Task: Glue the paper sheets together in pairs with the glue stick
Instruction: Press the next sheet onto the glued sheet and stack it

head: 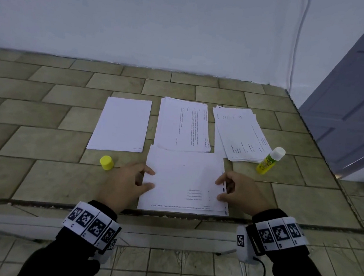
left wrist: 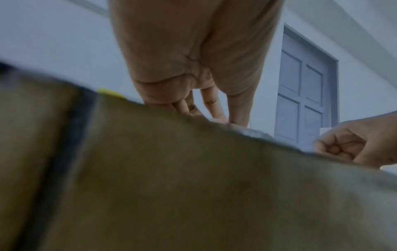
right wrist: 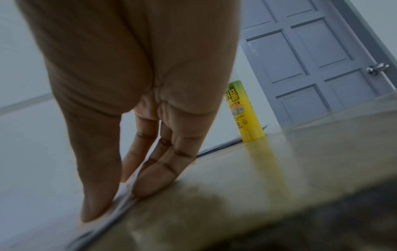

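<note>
Paper sheets (head: 183, 180) lie flat at the near edge of the surface (head: 42, 142), centre front: white, upper face mostly blank w/ a few lines of print near the bottom right corner, and a second sheet's edge showing under it along the right and near sides, slightly offset. Left hand (head: 125, 181) sits at the sheets' left edge, thumb and a fingertip on top of the paper, other fingers hidden, so whether it pinches or just presses can't be told; left wrist view shows the fingers (left wrist: 214, 108) reaching down to the paper edge. Right hand (head: 240, 192) mirrors it at the right edge; right wrist view shows its thumb on top of the sheets and the straight fingers (right wrist: 154, 176) against the edge, resting on the surface. Beyond the sheets, three more lots of paper in a row: blank stack (head: 121, 124) on the left, printed stack (head: 183, 127) in the middle, its near edge just touching or overlapped by the sheets, and a fanned printed stack (head: 241, 134) on the right. Glue stick (head: 270, 160), yellow-green body w/ white uncapped top, stands just beside the right stack's near corner. Its yellow cap (head: 107, 163) stands apart, near the left hand. Grey panelled door (head: 358, 99) at far right.
</note>
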Action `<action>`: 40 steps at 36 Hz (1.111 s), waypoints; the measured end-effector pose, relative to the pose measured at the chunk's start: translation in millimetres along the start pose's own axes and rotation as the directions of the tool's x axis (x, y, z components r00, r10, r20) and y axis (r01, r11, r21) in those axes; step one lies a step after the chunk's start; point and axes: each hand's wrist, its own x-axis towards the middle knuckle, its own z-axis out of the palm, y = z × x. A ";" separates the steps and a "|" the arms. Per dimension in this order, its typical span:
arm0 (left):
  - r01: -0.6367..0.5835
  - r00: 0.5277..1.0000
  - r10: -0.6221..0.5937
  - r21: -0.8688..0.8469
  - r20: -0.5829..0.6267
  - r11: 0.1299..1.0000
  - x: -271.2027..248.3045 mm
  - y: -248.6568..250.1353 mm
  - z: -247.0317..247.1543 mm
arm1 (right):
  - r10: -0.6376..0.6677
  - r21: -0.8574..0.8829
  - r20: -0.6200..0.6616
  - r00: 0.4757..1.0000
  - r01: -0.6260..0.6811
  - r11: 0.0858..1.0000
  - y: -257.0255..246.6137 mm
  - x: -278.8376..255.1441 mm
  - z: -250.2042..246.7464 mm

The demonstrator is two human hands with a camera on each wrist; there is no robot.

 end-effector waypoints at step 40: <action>0.025 1.000 -0.025 0.021 0.017 0.999 -0.3 -4.9 -0.2 | -0.012 0.061 0.016 1.000 0.011 0.998 2.3 -5.7 -5.4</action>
